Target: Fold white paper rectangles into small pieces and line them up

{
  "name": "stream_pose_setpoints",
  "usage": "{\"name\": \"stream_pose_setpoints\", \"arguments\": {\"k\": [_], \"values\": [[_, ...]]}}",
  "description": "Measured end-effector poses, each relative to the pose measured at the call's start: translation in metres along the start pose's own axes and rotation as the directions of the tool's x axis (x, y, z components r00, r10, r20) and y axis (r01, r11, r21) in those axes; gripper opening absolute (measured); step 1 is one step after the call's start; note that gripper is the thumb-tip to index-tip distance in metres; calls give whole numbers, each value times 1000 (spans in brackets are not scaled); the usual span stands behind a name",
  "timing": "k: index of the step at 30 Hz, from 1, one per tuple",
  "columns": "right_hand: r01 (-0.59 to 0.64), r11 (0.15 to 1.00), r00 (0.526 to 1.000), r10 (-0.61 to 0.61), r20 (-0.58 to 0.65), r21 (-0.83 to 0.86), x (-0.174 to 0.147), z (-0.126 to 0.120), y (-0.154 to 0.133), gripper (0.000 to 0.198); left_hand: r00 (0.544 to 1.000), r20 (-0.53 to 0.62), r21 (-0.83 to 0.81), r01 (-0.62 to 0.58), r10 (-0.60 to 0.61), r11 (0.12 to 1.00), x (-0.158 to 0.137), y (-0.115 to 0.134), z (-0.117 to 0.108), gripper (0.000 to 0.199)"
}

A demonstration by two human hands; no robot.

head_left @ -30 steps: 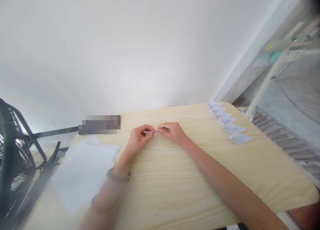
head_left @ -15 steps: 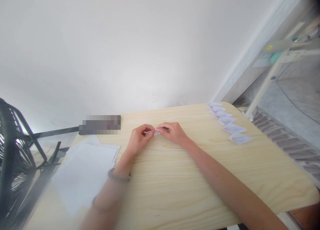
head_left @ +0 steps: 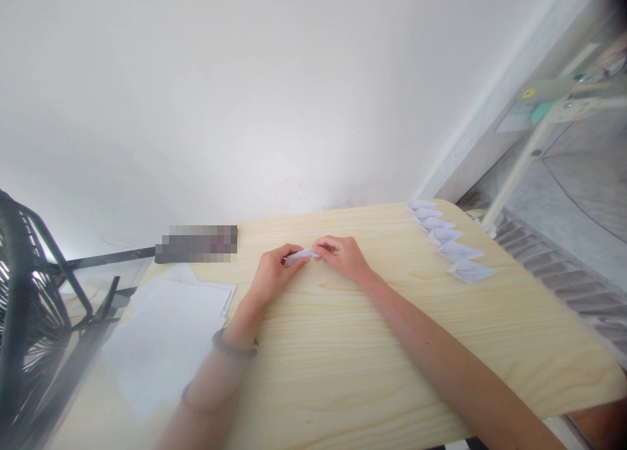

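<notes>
A small piece of folded white paper (head_left: pixel 296 257) is pinched between my two hands, a little above or on the middle of the table; I cannot tell whether it touches the wood. My left hand (head_left: pixel 275 268) grips its left end, fingers behind and thumb in front. At its right end, my right hand (head_left: pixel 341 255) closes thumb and fingertips on the paper. To the right, several folded white paper pieces (head_left: pixel 470 271) with pointed ends lie in an overlapping row running toward the back edge.
Loose white sheets (head_left: pixel 161 339) lie at the table's left side, partly under my left forearm. A dark, pixelated object (head_left: pixel 196 246) sits at the back left corner of the wooden table (head_left: pixel 333 371). A black woven chair (head_left: pixel 29 306) stands left; a white wall (head_left: pixel 274 97) rises behind.
My left thumb and fingers have shifted along the folded paper, so more of it shows between my hands. My right hand has moved slightly right. The row of folded pieces is unchanged.
</notes>
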State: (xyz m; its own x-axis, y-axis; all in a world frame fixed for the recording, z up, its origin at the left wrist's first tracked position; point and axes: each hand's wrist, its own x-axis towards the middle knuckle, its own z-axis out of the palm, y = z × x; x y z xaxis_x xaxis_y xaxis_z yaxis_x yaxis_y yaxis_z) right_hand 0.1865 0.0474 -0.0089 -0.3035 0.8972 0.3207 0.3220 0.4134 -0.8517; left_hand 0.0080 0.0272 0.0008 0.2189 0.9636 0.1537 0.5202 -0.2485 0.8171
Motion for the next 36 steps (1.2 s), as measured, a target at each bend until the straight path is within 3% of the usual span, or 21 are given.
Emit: {"name": "stream_pose_setpoints", "arguments": {"k": [4, 9, 18, 30, 36], "values": [[-51, 997, 999, 51, 2, 60, 0, 2, 2, 23, 999, -34, 23, 23, -22, 999, 1, -2, -2, 30], [10, 999, 1000, -10, -2, -31, 0, 2, -2, 22, 999, -44, -45, 30, -32, 999, 2, -1, -2, 28], [-56, 995, 994, 63, -88, 80, 1, -1, 3, 25, 974, -19, -225, 217, -227, 950, 5, -6, -4, 43], [-215, 942, 970, 235, -52, 258, 6, -5, 13, 31, 984, 71, -373, 178, -163, 911, 7, -6, -7, 45], [-194, 929, 976, 216, -33, 315, 5, -7, 11, 27, 990, 72, -314, 141, -124, 939, 7, -3, -6, 45]]}}
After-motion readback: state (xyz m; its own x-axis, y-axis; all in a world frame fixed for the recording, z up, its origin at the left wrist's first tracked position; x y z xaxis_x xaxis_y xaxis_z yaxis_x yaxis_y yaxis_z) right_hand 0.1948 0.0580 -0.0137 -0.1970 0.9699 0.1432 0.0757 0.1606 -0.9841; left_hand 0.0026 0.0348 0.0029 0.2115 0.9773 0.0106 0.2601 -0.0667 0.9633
